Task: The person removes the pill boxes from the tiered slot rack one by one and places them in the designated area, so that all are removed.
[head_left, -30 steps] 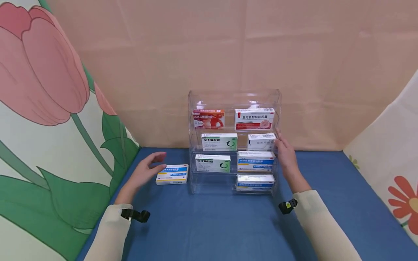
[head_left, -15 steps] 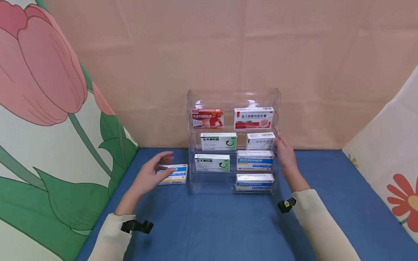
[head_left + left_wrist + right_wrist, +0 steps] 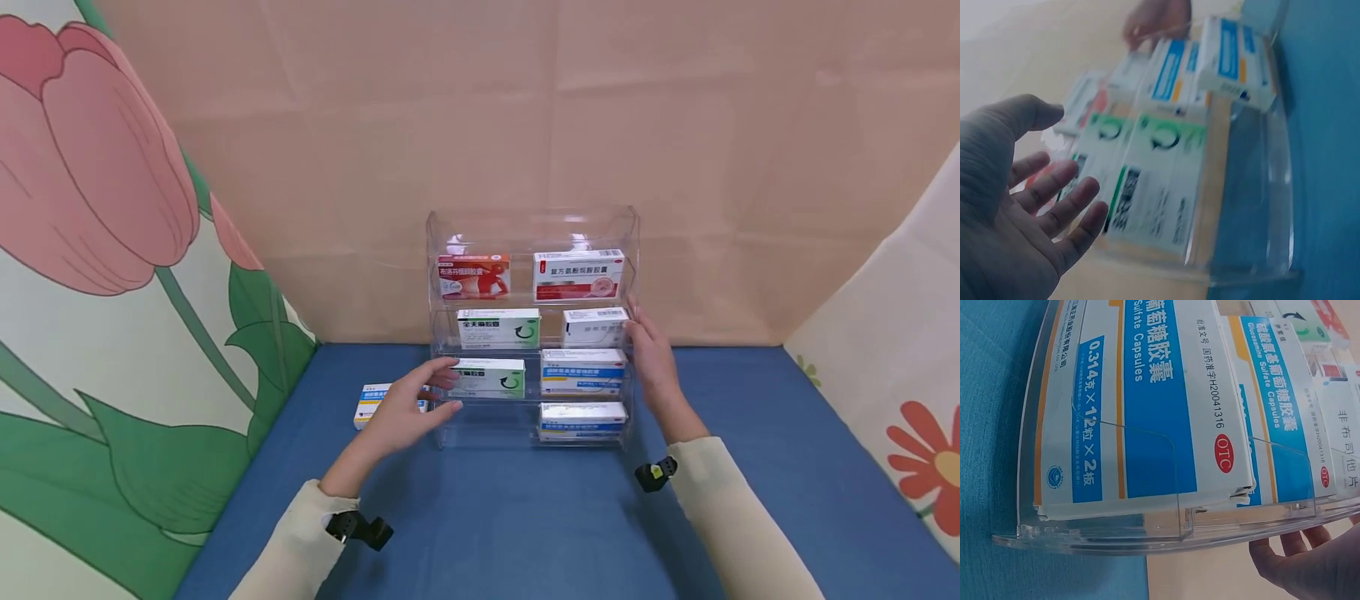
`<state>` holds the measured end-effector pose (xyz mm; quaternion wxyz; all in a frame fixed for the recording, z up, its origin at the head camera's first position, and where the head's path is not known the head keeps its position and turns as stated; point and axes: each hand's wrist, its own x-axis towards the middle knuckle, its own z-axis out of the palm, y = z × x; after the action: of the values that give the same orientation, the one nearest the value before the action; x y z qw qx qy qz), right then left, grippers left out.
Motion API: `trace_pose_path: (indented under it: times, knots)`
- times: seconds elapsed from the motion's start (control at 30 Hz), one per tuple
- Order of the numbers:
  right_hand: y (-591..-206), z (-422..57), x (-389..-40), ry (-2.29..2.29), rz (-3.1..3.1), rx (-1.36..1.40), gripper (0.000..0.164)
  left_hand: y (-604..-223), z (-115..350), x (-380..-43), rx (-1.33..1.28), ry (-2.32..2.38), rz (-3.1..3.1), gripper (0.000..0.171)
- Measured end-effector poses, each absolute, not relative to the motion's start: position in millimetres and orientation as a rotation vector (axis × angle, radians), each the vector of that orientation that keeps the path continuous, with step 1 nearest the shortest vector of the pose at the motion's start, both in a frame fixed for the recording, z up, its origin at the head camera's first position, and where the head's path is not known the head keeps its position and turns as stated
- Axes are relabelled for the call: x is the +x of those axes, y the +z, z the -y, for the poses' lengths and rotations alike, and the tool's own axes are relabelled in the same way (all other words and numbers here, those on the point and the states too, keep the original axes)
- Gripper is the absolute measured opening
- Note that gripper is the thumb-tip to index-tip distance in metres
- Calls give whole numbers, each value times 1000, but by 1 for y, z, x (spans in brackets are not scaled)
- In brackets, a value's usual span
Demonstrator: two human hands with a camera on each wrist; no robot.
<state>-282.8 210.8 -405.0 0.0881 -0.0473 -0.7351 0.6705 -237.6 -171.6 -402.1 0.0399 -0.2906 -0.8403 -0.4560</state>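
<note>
A clear tiered display rack (image 3: 480,429) stands on the blue cloth and holds several medicine boxes. My left hand (image 3: 401,412) hovers before its lower left side, fingers spread and holding nothing. In the left wrist view its fingers lie near a green-and-white medicine box (image 3: 1163,181). The right hand (image 3: 656,371) grips the rack's right side edge, beside a small white box (image 3: 592,328). Blue-and-white glucosamine boxes (image 3: 1147,412) fill the lower right tiers. Another blue-and-white box (image 3: 369,402) lies on the cloth left of the rack, partly hidden by my left hand.
A red box (image 3: 474,277) and a white-and-red box (image 3: 577,277) stand on an upper tier. Behind the rack hangs a beige cloth backdrop (image 3: 360,167). Flower-printed panels flank the blue table (image 3: 510,525).
My left hand has moved right, from beside the loose blue-and-white box to in front of the rack's left side. That box stays on the cloth. The right hand keeps its place.
</note>
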Motion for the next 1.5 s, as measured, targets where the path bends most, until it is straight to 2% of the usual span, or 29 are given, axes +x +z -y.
trace_pose_path:
  times: [0.8, 1.5]
  knots:
    - [-407, -212, -283, 1961, 2211, -109, 50, -439, 86, -241, -1052, -1432, 2662, 54]
    - [-410, -213, -284, 1945, 2218, -109, 52, -460, 58, -243, -919, -1372, 2757, 50]
